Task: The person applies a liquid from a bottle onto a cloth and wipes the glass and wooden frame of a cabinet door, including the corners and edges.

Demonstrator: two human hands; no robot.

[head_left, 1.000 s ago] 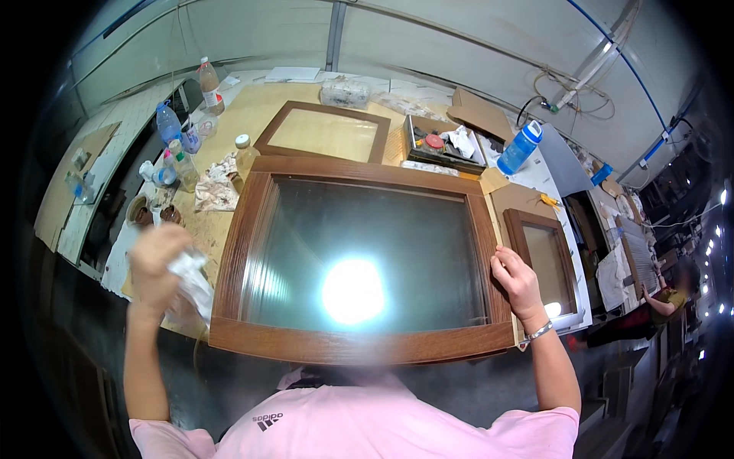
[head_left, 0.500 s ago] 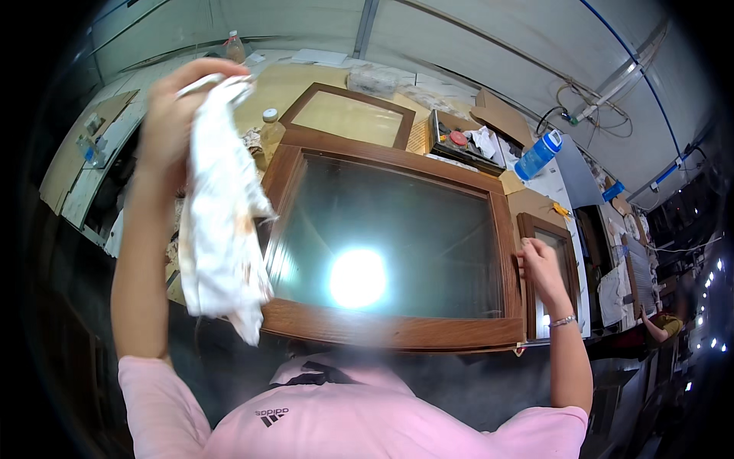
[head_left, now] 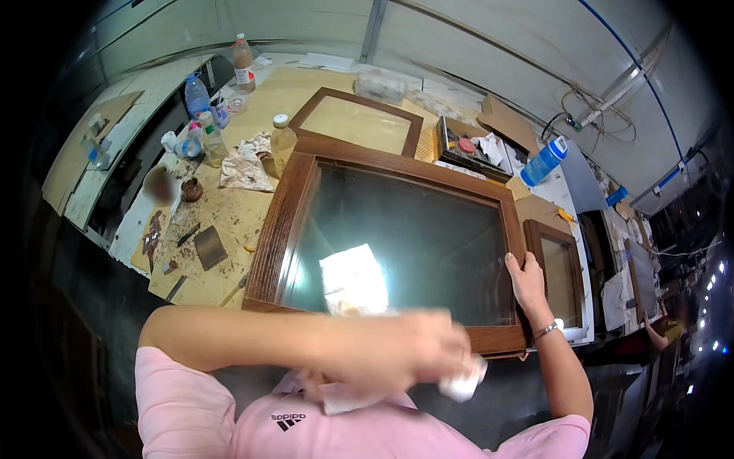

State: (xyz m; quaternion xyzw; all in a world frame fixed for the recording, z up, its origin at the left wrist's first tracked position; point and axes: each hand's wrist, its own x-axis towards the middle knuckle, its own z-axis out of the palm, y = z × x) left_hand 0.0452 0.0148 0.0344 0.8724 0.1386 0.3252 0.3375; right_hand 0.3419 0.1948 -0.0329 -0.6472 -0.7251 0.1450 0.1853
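Note:
A brown wooden-framed glass panel [head_left: 428,218] lies before me on the workbench, a bright glare on its glass. My left hand [head_left: 432,348], smeared by motion, is closed on a white cloth [head_left: 460,380] over the panel's near edge. More white cloth shows beyond that forearm, over the glass; whether it touches the glass I cannot tell. My right hand [head_left: 527,284] grips the right side of the wooden frame. Right next to it lies a narrower brown framed panel [head_left: 554,264].
Farther back lie another brown frame [head_left: 413,138], a box of odds and ends [head_left: 478,153] and a blue bottle [head_left: 544,161]. On the left are a stained rag [head_left: 246,164], a clear bottle with white cap [head_left: 282,141], a dark square pad [head_left: 210,247] and several bottles.
My left hand has swept the cloth from the upper left down across my front to the right. My right hand has closed on the frame's right side. The panel looks slightly shifted.

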